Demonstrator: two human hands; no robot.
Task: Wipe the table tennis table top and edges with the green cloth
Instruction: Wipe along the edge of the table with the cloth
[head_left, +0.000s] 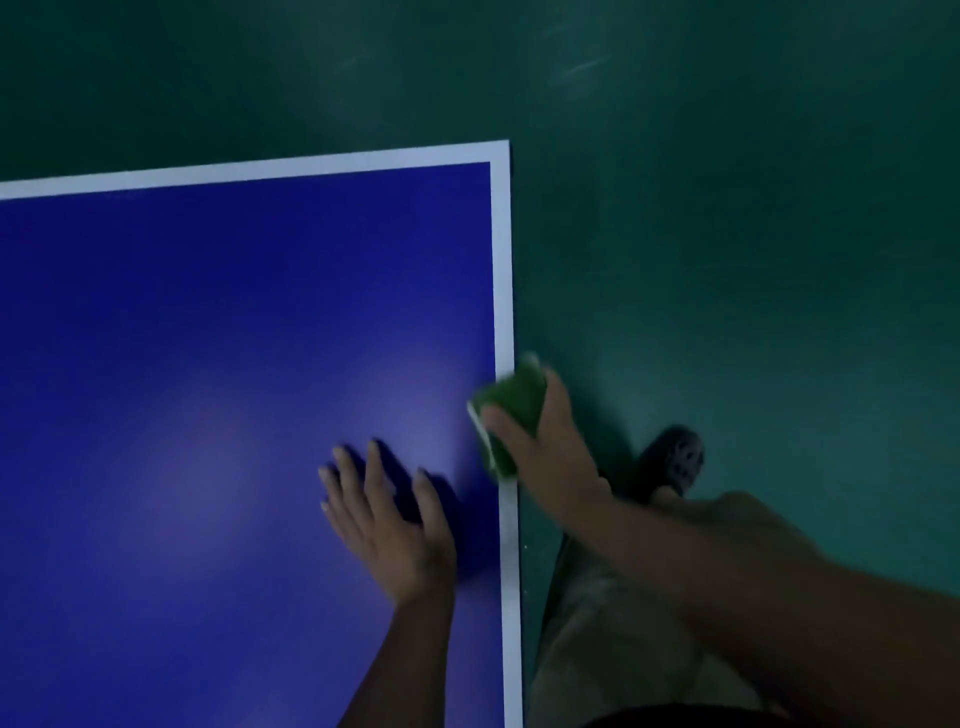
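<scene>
Lengthwise along the table (208, 364) edge — green cloth (511, 415), right hand (550, 457) gripping.

blue table (208, 389), white edge line (501, 270), green cloth (511, 415)

The view is dim, with a cold blue-green cast. The floor (727, 208) is darkest in the upper left of the frame and lighter at centre right, with faint pale streaks at the upper right. Two soft, pale patches of sheen lie on the table (208, 312) in the lower middle, with no hard glare. The left hand (395, 530) throws a dark shadow just right of its fingers. Motion blur smears the right hand (550, 457), the cloth (514, 415) and the shoe (670, 457). The white border (501, 260) bows slightly.
</scene>
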